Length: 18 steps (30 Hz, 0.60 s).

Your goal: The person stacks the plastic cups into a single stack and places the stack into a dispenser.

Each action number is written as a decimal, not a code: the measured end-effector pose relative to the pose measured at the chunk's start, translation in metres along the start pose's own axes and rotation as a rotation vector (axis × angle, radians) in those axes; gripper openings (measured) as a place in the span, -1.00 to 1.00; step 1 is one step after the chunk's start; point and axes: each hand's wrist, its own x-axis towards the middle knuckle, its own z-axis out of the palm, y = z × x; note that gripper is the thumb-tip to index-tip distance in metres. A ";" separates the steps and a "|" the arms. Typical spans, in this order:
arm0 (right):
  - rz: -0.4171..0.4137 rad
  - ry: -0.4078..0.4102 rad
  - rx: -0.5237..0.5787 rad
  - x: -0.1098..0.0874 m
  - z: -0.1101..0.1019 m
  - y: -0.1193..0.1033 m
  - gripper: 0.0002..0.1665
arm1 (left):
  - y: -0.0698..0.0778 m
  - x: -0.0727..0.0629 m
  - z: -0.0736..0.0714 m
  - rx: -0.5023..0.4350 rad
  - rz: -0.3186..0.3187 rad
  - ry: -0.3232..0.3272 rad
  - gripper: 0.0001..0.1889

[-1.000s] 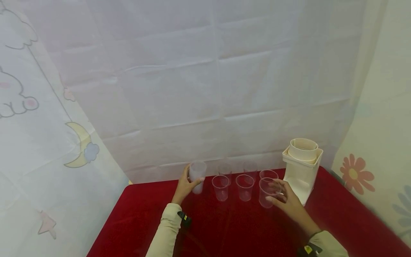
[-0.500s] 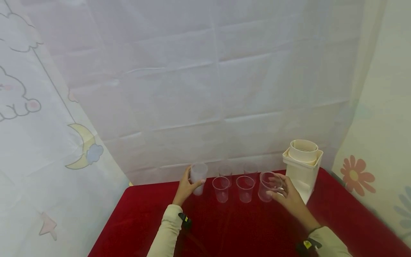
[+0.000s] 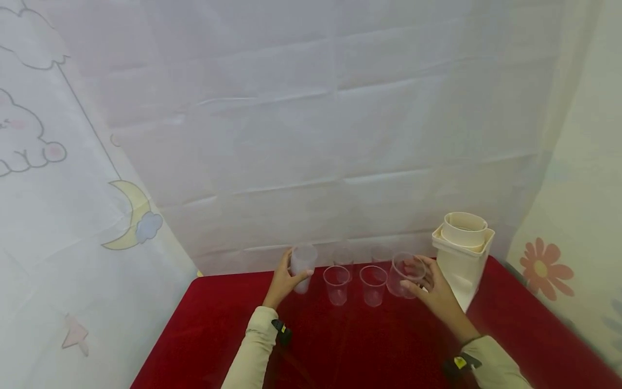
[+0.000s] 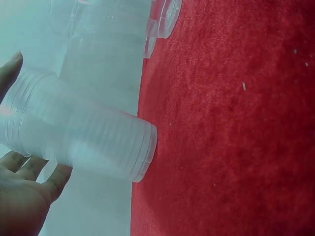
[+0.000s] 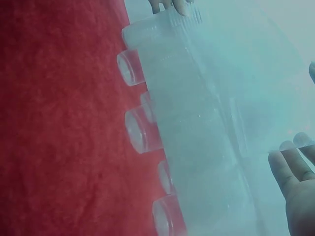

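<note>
My left hand (image 3: 282,278) grips a nested stack of clear plastic cups (image 4: 88,132), thumb on one side and fingers on the other. The stack stands upright, its bottom close over the cloth. With thumb and fingers spread around it, my right hand (image 3: 436,286) holds a single clear plastic cup (image 3: 399,271), which overlaps another cup behind it in the head view. In the right wrist view the held cup is faint against the pale backdrop. Between the hands stand a left front cup (image 3: 337,286) and a right front cup (image 3: 373,286), with more cups behind.
A cream plastic holder (image 3: 449,265) with a round collar (image 3: 465,236) on top stands to the right, just beyond my right hand. Red cloth (image 3: 350,346) covers the table. A pale sheet (image 3: 272,216) hangs close behind the cups, with printed sheets at both sides.
My right hand has moved away from me with the single cup, which now overlaps the rear cup. My left hand and the stack stay almost in place.
</note>
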 end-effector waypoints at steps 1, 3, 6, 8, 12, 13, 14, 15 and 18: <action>0.003 0.001 -0.002 0.001 0.000 0.000 -0.18 | 0.001 0.000 0.000 0.004 0.001 0.002 -0.16; 0.004 0.002 -0.001 0.003 0.000 -0.003 -0.18 | 0.002 0.000 0.001 0.013 0.002 0.003 -0.16; 0.007 0.004 0.000 0.007 0.001 -0.006 -0.17 | 0.004 0.000 0.001 0.021 0.004 -0.001 -0.16; 0.011 0.002 0.003 0.009 0.001 -0.009 -0.17 | 0.004 0.001 0.002 0.025 0.008 -0.003 -0.17; 0.003 -0.003 0.034 0.013 0.002 -0.011 -0.16 | 0.005 0.001 0.002 0.032 0.012 0.001 -0.17; -0.006 -0.003 0.042 0.014 0.002 -0.011 -0.16 | 0.005 0.001 0.003 0.034 0.012 0.001 -0.17; -0.014 -0.002 0.051 0.016 0.003 -0.010 -0.16 | 0.004 0.001 0.003 0.035 0.013 0.001 -0.18; -0.023 0.000 0.059 0.017 0.004 -0.010 -0.16 | 0.004 0.001 0.003 0.036 0.014 0.002 -0.18; -0.044 0.006 0.080 0.021 0.006 -0.011 -0.16 | -0.013 0.006 0.004 0.046 0.006 0.005 -0.16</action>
